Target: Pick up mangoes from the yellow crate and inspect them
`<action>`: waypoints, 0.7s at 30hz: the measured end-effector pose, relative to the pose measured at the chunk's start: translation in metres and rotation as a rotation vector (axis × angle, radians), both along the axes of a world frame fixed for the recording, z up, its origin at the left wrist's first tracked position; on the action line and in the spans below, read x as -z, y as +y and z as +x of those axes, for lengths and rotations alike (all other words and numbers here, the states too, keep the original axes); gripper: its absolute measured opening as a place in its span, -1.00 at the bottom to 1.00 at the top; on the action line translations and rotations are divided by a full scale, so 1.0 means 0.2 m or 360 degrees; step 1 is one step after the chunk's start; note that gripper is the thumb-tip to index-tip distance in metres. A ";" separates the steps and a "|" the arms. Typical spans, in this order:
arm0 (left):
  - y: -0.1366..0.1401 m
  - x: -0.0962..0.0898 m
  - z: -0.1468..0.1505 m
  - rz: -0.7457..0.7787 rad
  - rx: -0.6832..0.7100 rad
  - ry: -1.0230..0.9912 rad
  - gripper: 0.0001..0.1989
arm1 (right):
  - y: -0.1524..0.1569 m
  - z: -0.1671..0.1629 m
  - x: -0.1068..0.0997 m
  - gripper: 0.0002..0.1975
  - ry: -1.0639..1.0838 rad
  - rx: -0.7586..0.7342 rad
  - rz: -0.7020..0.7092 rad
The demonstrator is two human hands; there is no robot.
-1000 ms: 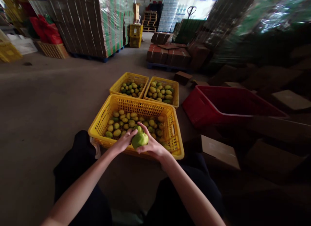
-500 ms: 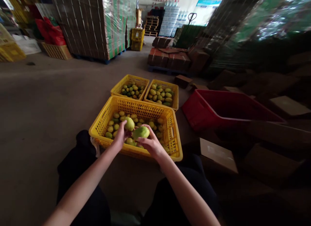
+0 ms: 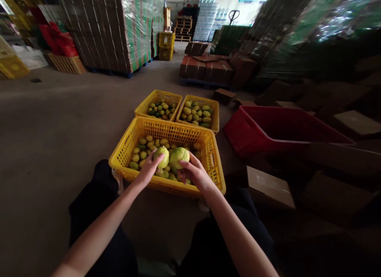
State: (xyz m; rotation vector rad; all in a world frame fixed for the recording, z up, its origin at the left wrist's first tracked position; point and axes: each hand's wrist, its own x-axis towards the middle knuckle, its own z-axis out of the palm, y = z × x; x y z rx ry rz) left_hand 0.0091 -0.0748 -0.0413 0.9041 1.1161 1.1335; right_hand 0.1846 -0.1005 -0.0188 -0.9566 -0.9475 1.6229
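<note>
My left hand [image 3: 151, 168] is closed around a rounded yellow-green fruit [image 3: 161, 158], thumb across its side. A larger, greener fruit [image 3: 179, 157] with shallow ridges is gripped in my right hand [image 3: 195, 172]. Both fruits are held side by side, close together, above the near yellow crate [image 3: 123, 174]. Inside that crate lie many smaller-looking yellow and green fruits [image 3: 143, 154]; my hands and the held fruits hide some of them. The exact kind of fruit is not clear.
Behind the near crate stand two more yellow crates [image 3: 143, 113] of fruit. A red tub [image 3: 245, 136] and cardboard boxes [image 3: 269, 186] are at the right. Wrapped pallet stacks [image 3: 98, 31] and strapped brown bundles [image 3: 218, 72] stand farther back on the concrete floor [image 3: 59, 150].
The right-hand fruit has moved slightly right and up and turned, showing its ridged side. The left-hand fruit has shifted slightly right and down, with my thumb now across it.
</note>
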 end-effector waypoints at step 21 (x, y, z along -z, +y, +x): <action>-0.02 -0.03 -0.02 0.0427 0.0212 0.0479 -0.57 | -0.06 -0.03 0.09 -0.48 -0.0320 -0.0072 0.0216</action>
